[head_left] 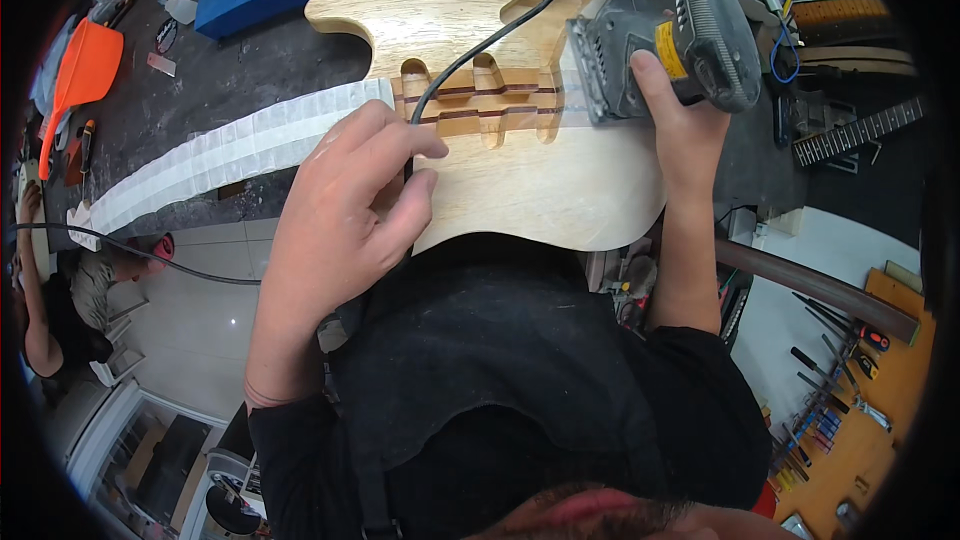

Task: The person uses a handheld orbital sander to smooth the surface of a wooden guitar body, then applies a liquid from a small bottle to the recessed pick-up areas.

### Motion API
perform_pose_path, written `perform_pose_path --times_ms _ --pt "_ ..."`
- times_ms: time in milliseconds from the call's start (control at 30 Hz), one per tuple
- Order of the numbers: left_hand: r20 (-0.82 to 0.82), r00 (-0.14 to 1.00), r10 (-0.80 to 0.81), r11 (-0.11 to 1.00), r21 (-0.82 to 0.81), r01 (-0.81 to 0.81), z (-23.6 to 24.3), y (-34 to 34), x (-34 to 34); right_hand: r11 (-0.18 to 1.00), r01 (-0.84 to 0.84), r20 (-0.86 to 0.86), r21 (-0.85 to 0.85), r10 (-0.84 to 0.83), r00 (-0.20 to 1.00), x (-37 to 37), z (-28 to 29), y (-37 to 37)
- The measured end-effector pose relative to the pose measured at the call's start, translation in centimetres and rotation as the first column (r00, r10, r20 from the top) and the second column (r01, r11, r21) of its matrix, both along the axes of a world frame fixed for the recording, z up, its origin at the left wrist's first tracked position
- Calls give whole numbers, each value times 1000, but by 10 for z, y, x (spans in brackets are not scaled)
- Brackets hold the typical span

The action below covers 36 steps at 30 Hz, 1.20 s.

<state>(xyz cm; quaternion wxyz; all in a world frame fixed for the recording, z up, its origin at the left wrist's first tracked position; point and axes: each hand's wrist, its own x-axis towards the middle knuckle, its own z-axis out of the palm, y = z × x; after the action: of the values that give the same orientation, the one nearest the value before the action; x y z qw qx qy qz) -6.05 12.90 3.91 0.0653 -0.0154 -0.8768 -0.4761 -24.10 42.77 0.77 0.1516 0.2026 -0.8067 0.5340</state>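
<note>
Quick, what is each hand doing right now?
Left hand: fingers curled loosely, resting on the wooden guitar body beside the black cord; not gripping.
Right hand: closed around the grey sander.

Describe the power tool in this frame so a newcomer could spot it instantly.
Start at the pale wooden guitar body on the dark workbench. At its upper right edge sits the grey electric sander, gripped by the right hand. Only it has a yellow label and black cord.

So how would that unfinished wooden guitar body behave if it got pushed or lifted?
The guitar body looks like a thick, solid slab, so probably stiff and fairly heavy. It is flat, so unlikely to roll. It overhangs the workbench toward the person, so a push could tip it off.
</note>
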Motion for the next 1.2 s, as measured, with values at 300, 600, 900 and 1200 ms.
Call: perform_pose_path --times_ms 300,600,900,1200 --pt "-35 998 61 998 5 -60 -3 -8 11 987 -53 71 150 43 997 15 2 15" --pt "-28 995 95 995 23 -94 -6 -16 27 992 -64 176 111 43 983 54 6 11" --pt "-147 988 38 995 -82 -50 -9 -35 52 984 -131 251 118 98 963 94 12 17" --pt "-190 975 117 991 -34 -126 -17 -42 69 968 -218 240 121 185 953 111 11 12"
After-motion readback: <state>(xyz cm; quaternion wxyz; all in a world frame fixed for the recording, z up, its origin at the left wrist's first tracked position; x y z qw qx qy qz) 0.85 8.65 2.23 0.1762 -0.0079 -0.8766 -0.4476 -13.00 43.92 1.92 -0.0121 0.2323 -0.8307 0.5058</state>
